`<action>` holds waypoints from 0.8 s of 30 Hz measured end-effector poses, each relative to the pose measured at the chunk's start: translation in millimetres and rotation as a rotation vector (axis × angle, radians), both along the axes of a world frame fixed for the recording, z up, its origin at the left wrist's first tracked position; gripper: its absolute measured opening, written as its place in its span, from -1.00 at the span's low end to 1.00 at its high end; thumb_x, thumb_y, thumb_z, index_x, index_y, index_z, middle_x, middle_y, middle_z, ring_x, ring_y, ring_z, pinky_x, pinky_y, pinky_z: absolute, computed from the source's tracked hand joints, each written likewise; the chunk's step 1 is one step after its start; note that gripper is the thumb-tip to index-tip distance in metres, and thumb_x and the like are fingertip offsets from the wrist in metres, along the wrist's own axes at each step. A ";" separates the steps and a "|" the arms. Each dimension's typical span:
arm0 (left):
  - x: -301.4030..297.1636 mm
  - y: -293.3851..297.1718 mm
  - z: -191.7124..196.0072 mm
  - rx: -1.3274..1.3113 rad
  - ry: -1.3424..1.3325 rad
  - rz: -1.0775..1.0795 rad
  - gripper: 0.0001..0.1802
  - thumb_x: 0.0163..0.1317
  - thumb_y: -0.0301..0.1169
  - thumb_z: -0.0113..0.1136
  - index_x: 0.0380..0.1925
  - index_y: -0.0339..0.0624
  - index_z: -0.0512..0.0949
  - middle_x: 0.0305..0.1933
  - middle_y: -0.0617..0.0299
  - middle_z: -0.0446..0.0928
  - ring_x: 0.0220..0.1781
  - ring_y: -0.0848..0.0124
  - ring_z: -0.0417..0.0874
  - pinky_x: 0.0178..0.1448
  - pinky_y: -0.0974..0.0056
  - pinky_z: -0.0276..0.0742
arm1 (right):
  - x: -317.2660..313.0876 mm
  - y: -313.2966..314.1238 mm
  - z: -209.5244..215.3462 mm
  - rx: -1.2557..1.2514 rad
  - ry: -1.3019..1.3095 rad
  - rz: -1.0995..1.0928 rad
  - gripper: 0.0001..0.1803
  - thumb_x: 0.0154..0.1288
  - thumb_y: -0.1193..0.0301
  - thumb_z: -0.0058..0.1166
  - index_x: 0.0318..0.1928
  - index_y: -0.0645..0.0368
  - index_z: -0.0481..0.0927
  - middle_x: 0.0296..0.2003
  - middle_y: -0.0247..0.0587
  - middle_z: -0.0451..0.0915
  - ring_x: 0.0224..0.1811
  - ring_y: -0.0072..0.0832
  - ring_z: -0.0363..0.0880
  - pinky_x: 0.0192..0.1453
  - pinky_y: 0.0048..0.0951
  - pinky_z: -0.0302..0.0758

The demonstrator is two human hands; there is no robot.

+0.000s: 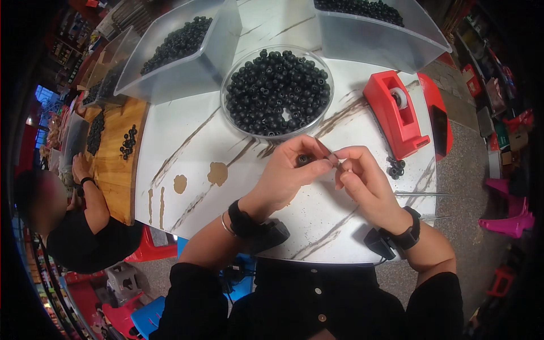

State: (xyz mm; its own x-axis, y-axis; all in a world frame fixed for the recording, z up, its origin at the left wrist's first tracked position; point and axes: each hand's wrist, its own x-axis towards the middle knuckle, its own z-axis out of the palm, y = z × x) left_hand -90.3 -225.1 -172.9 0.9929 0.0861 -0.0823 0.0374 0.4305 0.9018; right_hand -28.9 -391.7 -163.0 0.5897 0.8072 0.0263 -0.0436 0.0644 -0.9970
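Note:
Over the white marble-patterned table, both my hands meet at the fingertips. Curled in my left hand is a small black round piece with a hole, like a bead. The left thumb and index finger also pinch near a small thin dark thing. My right hand is closed, its thumb and fingers pinched at that same thing; too little of it shows to name it. Just beyond my hands stands a clear round tub full of such black pieces.
Clear bins with more black pieces stand at the far left and far right. A red tape dispenser and a few loose black pieces lie to the right, near tweezers. At left, another person sits at a wooden table.

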 end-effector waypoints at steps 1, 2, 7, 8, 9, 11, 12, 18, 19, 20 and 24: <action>0.2 -0.5 1.1 -0.028 -0.002 0.000 -0.88 0.05 -0.59 0.13 -0.40 -0.22 0.42 -0.36 0.33 0.48 -0.35 0.64 0.44 -0.28 0.56 0.33 | -0.7 0.7 -1.9 0.027 -0.018 -0.019 -0.71 0.27 0.45 -0.15 -0.02 0.27 0.25 -0.34 -0.33 0.45 -0.34 -0.71 0.37 -0.19 -0.66 0.32; 0.3 -0.7 1.7 -0.056 -0.003 -0.001 -0.89 0.06 -0.59 0.13 -0.40 -0.23 0.43 -0.35 0.31 0.49 -0.32 0.62 0.47 -0.24 0.55 0.36 | -1.0 0.8 -3.3 0.053 -0.037 -0.038 -0.71 0.27 0.45 -0.14 -0.02 0.27 0.25 -0.35 -0.32 0.45 -0.35 -0.72 0.37 -0.21 -0.67 0.32; -0.4 3.9 -8.6 -0.053 -0.017 -0.043 -0.86 0.06 -0.66 0.05 -0.36 -0.24 0.40 -0.30 0.20 0.52 -0.23 0.49 0.52 -0.12 0.41 0.42 | -0.1 -1.0 -5.5 0.008 -0.134 -0.035 -0.69 0.24 0.45 -0.10 -0.03 0.27 0.26 -0.39 -0.34 0.46 -0.39 -0.73 0.35 -0.28 -0.70 0.28; -0.4 3.9 -9.1 -0.057 -0.032 -0.054 -0.81 0.06 -0.72 -0.02 -0.33 -0.24 0.38 -0.28 0.14 0.52 -0.19 0.40 0.55 -0.04 0.30 0.46 | 0.2 -1.4 -5.9 -0.002 -0.164 -0.039 -0.69 0.24 0.44 -0.08 -0.03 0.27 0.27 -0.40 -0.35 0.47 -0.42 -0.73 0.34 -0.31 -0.71 0.26; -0.2 3.6 -8.9 -0.056 -0.031 -0.059 -0.81 0.06 -0.72 -0.02 -0.33 -0.24 0.38 -0.28 0.14 0.52 -0.19 0.40 0.55 -0.04 0.30 0.46 | -0.5 -0.6 -6.7 -0.002 -0.162 -0.043 -0.69 0.24 0.44 -0.08 -0.03 0.27 0.27 -0.40 -0.35 0.47 -0.42 -0.73 0.34 -0.31 -0.71 0.26; 0.2 2.7 -8.0 -0.088 -0.042 -0.053 -0.90 0.08 -0.63 0.10 -0.41 -0.22 0.43 -0.31 0.22 0.54 -0.23 0.53 0.53 -0.11 0.45 0.43 | -2.1 1.7 -8.3 0.064 -0.189 -0.088 -0.70 0.23 0.43 -0.06 -0.06 0.26 0.27 -0.39 -0.36 0.47 -0.46 -0.74 0.30 -0.35 -0.71 0.24; 0.2 2.7 -7.1 -0.087 -0.041 -0.055 -0.90 0.08 -0.63 0.10 -0.41 -0.22 0.43 -0.31 0.22 0.54 -0.23 0.53 0.53 -0.11 0.45 0.43 | -1.6 1.1 -8.7 0.064 -0.189 -0.091 -0.70 0.23 0.43 -0.06 -0.06 0.26 0.27 -0.39 -0.36 0.47 -0.46 -0.74 0.30 -0.35 -0.71 0.24; 0.6 2.9 -7.9 -0.056 -0.079 -0.066 -0.90 0.08 -0.65 0.07 -0.42 -0.23 0.42 -0.32 0.21 0.54 -0.21 0.50 0.54 -0.08 0.40 0.44 | -2.3 -0.6 -12.1 0.051 -0.195 -0.078 -0.71 0.22 0.43 -0.04 -0.09 0.25 0.28 -0.37 -0.35 0.46 -0.48 -0.74 0.28 -0.40 -0.71 0.23; 0.7 2.6 -7.9 -0.050 -0.084 -0.063 -0.90 0.08 -0.65 0.07 -0.42 -0.23 0.43 -0.32 0.21 0.54 -0.22 0.50 0.54 -0.08 0.40 0.44 | -2.4 -0.8 -11.6 0.045 -0.195 -0.078 -0.71 0.21 0.43 -0.03 -0.09 0.25 0.28 -0.37 -0.34 0.47 -0.48 -0.75 0.28 -0.39 -0.72 0.23; 0.8 2.4 -8.0 -0.045 -0.090 -0.060 -0.90 0.08 -0.65 0.07 -0.42 -0.23 0.43 -0.31 0.21 0.54 -0.22 0.50 0.54 -0.08 0.40 0.44 | -2.4 -1.1 -11.1 0.039 -0.194 -0.079 -0.71 0.21 0.43 -0.03 -0.09 0.25 0.28 -0.37 -0.34 0.47 -0.48 -0.75 0.28 -0.39 -0.72 0.23; -0.1 3.1 -7.9 -0.055 -0.083 -0.059 -0.90 0.08 -0.65 0.08 -0.41 -0.23 0.43 -0.31 0.22 0.54 -0.22 0.51 0.54 -0.07 0.40 0.44 | -2.8 -0.8 -9.9 0.025 -0.201 -0.087 -0.71 0.21 0.43 -0.02 -0.10 0.25 0.29 -0.37 -0.34 0.48 -0.47 -0.75 0.28 -0.39 -0.72 0.23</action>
State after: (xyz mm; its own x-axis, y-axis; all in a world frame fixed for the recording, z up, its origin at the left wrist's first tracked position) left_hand -90.5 -221.9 -180.8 0.9997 0.0251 -0.0029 -0.0095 0.4783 0.8781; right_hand -31.7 -392.5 -172.8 0.6378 0.7512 0.1701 0.1628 0.0845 -0.9830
